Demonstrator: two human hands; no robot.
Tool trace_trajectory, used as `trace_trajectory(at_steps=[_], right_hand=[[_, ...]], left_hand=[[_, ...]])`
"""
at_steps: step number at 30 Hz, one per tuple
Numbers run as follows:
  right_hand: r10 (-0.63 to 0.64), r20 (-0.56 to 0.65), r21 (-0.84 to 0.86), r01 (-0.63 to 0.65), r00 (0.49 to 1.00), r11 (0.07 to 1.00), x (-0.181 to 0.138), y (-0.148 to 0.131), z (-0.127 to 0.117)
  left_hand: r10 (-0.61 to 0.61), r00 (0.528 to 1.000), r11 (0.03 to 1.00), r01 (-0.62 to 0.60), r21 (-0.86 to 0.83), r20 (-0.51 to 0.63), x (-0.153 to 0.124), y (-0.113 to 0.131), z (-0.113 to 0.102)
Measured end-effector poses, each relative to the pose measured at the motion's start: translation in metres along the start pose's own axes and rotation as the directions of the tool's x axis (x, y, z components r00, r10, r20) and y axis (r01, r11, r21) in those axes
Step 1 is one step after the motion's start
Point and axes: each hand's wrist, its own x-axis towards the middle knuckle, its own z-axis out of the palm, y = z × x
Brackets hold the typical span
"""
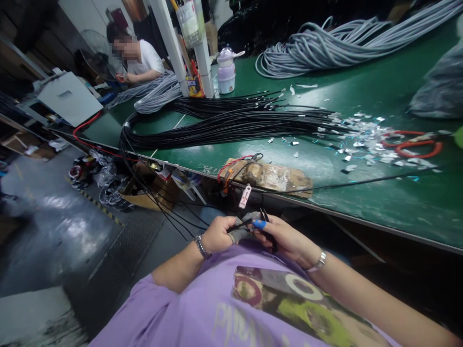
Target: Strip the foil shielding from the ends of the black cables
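Close to my purple shirt, my left hand [220,233] is closed on the end part of a black cable [240,225]. Greyish finger coverings show on some of the fingers. Just to the right, my right hand [284,236] grips a small dark two-tipped hand tool [264,216], its tips pointing up; whether it is cutters or tweezers I cannot tell. Blue tape wraps a digit of that hand, which meets the cable's end. Both hands are below the bench's front edge. Thin black cables [170,212] hang from the bench toward my left hand.
On the green bench [379,207] lie a black cable bundle [217,127], a grey cable coil [311,50], foil scraps [365,130], red-handled scissors [415,147] and a worn wooden block [271,177]. A lilac bottle [226,72] stands behind. A person [139,58] sits at far left.
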Motion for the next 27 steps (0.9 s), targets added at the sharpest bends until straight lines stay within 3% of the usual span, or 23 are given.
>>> trace_trajectory(at_steps=[5,9,14,16,18,20,23,27], right_hand=[[-0.101,-0.075,-0.127,0.091,0.992,0.988,0.0,0.001,0.009],[-0.203,-0.117,-0.251,0.168,0.972,0.953,0.0,0.003,0.011],[-0.146,-0.035,-0.189,0.137,0.989,0.972,-0.002,0.005,0.003],[-0.212,0.017,-0.263,0.209,0.977,0.942,-0.002,0.004,0.002],[-0.352,0.069,-0.426,0.346,0.934,0.836,-0.002,0.003,0.002],[-0.493,0.11,-0.611,0.45,0.863,0.652,-0.001,0.003,0.002],[-0.606,0.145,-0.779,0.467,0.782,0.418,0.001,0.004,-0.001],[-0.708,0.194,-0.842,0.485,0.679,0.235,-0.002,0.006,-0.007]], left_hand=[[0.054,0.998,0.999,-0.054,0.0,0.024,-0.002,-0.003,0.002],[0.027,1.0,0.999,-0.027,-0.03,0.003,-0.001,-0.001,0.003],[-0.021,0.999,0.997,0.019,-0.074,-0.029,0.001,0.004,0.001],[-0.044,0.999,0.994,0.041,-0.099,-0.029,0.001,0.005,0.0],[-0.062,0.998,0.991,0.059,-0.124,-0.022,0.001,0.005,0.0],[-0.077,0.997,0.986,0.072,-0.149,-0.024,0.002,0.004,0.001],[-0.094,0.995,0.981,0.087,-0.173,-0.029,0.003,0.002,0.001],[-0.105,0.994,0.98,0.097,-0.174,-0.037,0.003,0.001,0.001]])
